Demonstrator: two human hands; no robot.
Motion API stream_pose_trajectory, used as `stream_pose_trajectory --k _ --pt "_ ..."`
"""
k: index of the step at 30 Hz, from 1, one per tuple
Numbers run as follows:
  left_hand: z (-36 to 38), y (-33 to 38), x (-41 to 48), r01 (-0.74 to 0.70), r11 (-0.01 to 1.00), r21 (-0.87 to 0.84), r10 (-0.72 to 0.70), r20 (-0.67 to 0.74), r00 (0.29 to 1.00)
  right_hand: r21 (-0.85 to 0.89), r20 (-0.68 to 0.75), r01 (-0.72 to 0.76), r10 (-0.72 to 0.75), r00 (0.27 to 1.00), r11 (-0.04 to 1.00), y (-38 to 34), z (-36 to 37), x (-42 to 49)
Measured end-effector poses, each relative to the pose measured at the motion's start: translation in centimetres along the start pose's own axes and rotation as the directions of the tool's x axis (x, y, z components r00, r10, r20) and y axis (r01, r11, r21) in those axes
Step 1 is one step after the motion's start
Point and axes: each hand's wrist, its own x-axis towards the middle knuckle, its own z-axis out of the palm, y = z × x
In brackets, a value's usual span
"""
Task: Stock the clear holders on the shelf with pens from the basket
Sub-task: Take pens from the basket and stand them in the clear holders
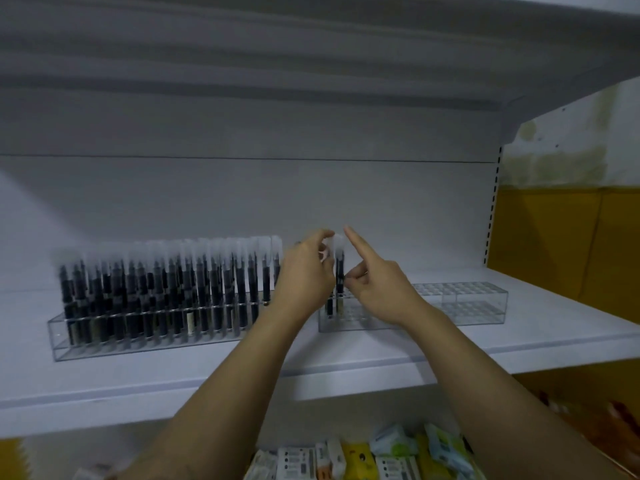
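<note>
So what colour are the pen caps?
Frosted white caps on black barrels, shown in the head view.

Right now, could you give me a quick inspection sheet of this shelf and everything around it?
Surface: white shelf, bare in front of the holders.
Job's things: left clear holder packed with dark pens; right clear holder nearly empty; one pen upright at its left end. Basket not in view.
Clutter: packaged goods on the level below.
Hands: left hand and right hand both pinch that pen; right index finger points up.
Cables: nothing seen.
Surroundings: white back panel; yellow wall at right.
</note>
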Motion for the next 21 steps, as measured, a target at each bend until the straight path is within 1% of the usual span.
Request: stream_pose_trajectory --k 2,4,8,11,15,19,21 --pt "-0.2 0.0 -0.9 -0.001 0.999 0.039 0.001 -0.005 1.000 0.013 -0.027 -0.012 0.012 1.000 1.000 0.2 0.2 -0.7" --pt "-0.5 0.1 -1.8 -0.034 0.993 0.110 0.037 -0.020 0.999 -0.014 -0.094 -0.019 0.018 0.995 1.000 0.4 0.3 -1.4" --pt "-1.3 -0.1 -4.1 -0.106 0.978 0.182 0.110 -0.012 0.994 -0.110 -0.183 0.036 -0.055 0.982 0.993 0.2 0.0 -3.6" --pt "-1.6 -0.4 -6.6 -0.142 0.971 0.192 0.142 0.016 0.990 -0.170 -0.207 0.052 -0.087 0.974 0.984 -0.2 -0.1 -6.0" --pt "-0.9 -0.7 -10.4 -0.198 0.949 0.245 0.201 0.015 0.980 -0.225 -0.229 0.062 -0.115 0.967 0.972 -0.4 0.9 -10.1" --pt "0.6 -1.3 -14.6 -0.227 0.936 0.268 0.225 0.040 0.974 -0.227 -0.241 0.020 -0.076 0.967 0.974 0.6 3.3 -14.8" --pt "1.3 -1.8 -16.7 -0.286 0.916 0.280 0.288 0.034 0.957 -0.229 -0.273 0.040 -0.104 0.956 0.972 1.4 4.5 -17.1"
